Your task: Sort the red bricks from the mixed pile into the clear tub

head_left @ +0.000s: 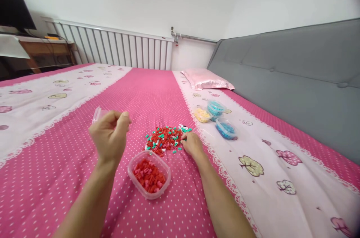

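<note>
On the pink dotted band of the bed (152, 91), nearest the wearer, sits an open clear plastic tub (168, 178) of red and pink toy bricks (149, 176). Beyond its far rim spreads a loose heap (164, 138) of small bricks, mostly red, with green and white ones mixed in; it looks a little longer side to side.

The left hand (111, 131) is raised to the left of the tub, its fingers curled into a loose fist with the thumb over them; whether anything is inside cannot be told. A clear plastic piece (98, 114) shows just behind it, perhaps a lid, held or resting.

The right hand (191, 143) is the nearer to the heap, at its right edge, so most of the bricks lie left of its fingertips. Those fingers are bunched together and pointed down; whether they clamp a brick cannot be told.

Farther on, right of the heap, stand a blue-filled tub (226, 137), a yellow-filled tub (202, 121) and turquoise-filled tubs (216, 108), apparently stacked. A pink satin pillow (206, 79) lies between the bed's far edge and the grey headboard (287, 61); a white radiator (120, 48) runs behind that far edge.
</note>
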`<state>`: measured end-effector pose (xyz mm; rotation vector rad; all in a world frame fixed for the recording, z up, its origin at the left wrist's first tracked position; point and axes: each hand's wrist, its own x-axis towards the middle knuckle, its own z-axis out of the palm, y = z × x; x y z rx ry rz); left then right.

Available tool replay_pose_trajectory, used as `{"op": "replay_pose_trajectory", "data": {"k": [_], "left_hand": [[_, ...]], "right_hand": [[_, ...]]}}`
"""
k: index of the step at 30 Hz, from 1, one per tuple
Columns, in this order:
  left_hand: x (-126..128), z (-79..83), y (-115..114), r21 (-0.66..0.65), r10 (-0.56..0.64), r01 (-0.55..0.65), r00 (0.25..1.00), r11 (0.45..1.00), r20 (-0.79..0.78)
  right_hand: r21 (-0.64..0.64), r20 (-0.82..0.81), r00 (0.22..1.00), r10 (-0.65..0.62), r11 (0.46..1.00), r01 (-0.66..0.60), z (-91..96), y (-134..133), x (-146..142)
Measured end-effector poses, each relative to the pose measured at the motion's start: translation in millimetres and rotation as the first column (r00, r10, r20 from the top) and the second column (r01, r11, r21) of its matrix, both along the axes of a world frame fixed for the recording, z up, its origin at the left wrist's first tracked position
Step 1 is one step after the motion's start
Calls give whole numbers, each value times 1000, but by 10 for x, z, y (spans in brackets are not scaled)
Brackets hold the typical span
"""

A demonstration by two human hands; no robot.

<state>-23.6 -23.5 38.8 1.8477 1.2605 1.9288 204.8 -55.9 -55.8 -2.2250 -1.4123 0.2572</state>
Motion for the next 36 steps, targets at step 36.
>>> {"op": "replay_pose_trajectory", "data": {"k": [36], "left_hand": [[-224, -913, 554, -596, -168, -351, 747, 722, -643]], "right_hand": [[333, -760, 649, 41, 882, 334, -113, 141, 256]]}}
